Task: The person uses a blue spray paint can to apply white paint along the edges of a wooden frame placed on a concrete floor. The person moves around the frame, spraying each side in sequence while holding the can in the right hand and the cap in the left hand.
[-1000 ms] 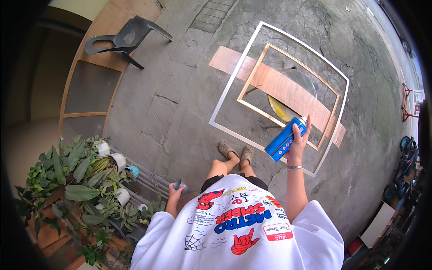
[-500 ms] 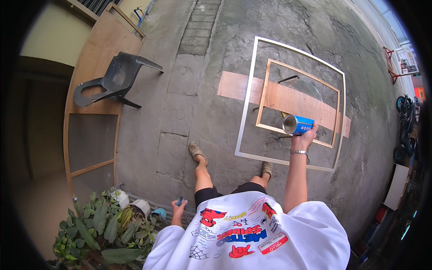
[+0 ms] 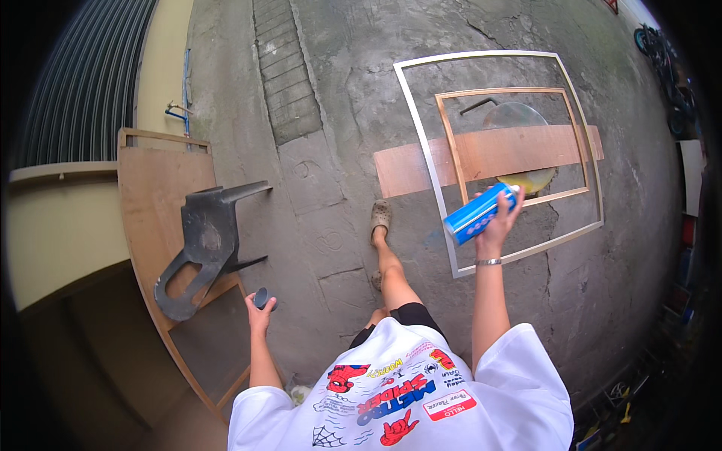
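Note:
My right hand (image 3: 502, 224) grips a blue spray can (image 3: 480, 214) by its body, tilted, over the near left part of two rectangular frames. The outer white frame (image 3: 538, 249) surrounds a smaller bare-wood frame (image 3: 444, 115). A long plywood strip (image 3: 398, 173) runs crosswise at the frames, over a round stool top (image 3: 513, 115) stained yellow on one side, with a dark leg showing. Lower left, my left hand (image 3: 258, 308) holds a small dark cylindrical cap (image 3: 264, 298), fingers wrapped round it.
A dark plastic chair (image 3: 201, 233) rests on a plywood panel (image 3: 150, 184) at left, below a pipe with tap (image 3: 178, 113) and louvred wall (image 3: 75, 90). Cracked concrete (image 3: 346, 113) surrounds the frames. A motorbike (image 3: 658, 75) stands upper right. My clogged foot (image 3: 380, 216) is forward.
The view has moved along toward the tap side, and the plants left the lower left. One foot has stepped forward. The can has turned from end-on to side-on; the cap has risen in view.

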{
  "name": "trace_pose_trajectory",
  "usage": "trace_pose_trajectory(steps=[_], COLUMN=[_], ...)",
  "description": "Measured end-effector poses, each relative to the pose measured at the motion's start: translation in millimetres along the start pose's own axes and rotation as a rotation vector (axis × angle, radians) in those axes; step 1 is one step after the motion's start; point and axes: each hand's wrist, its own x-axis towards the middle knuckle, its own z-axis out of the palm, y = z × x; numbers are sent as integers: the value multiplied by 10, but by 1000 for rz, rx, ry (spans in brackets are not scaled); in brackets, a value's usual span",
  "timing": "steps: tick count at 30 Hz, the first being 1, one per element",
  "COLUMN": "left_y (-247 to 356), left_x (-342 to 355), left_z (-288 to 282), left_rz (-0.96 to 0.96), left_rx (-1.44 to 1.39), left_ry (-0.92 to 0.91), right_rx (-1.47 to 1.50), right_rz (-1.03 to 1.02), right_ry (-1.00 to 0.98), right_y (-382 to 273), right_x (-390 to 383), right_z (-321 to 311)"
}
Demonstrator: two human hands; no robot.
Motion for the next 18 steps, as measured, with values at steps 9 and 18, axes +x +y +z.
trace_pose_trajectory(steps=[9, 18], left_y=[1466, 2444], left_x=[1706, 3428], left_z=[137, -132], left_rz=[117, -5], left_rx=[208, 368], left_ry=[-288, -472], right_rx=[114, -381], right_rz=[-134, -176], right_ry=[279, 99], right_y=[664, 1463], right_x=[908, 1351], right_z=[1208, 2060])
